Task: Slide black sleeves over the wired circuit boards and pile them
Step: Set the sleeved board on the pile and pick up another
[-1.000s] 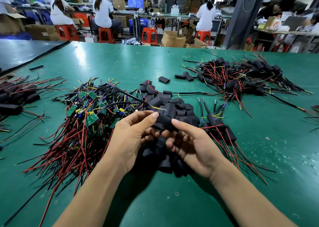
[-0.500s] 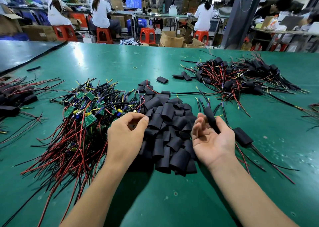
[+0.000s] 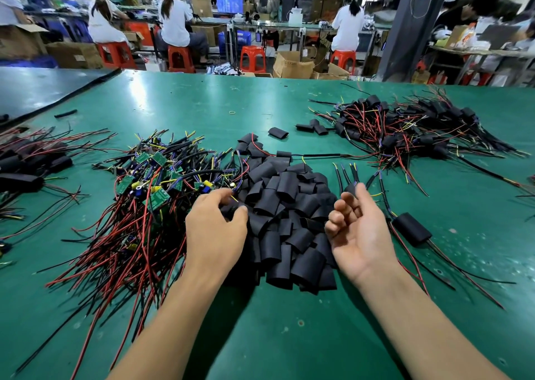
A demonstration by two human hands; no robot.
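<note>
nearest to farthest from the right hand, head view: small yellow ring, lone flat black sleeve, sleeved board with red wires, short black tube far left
1. black-sleeved board with red wires: just right of the right hand.
2. lone flat black sleeve: back and left, mid-table.
3. small yellow ring: farther back, leftward.
4. short black tube: far left.
</note>
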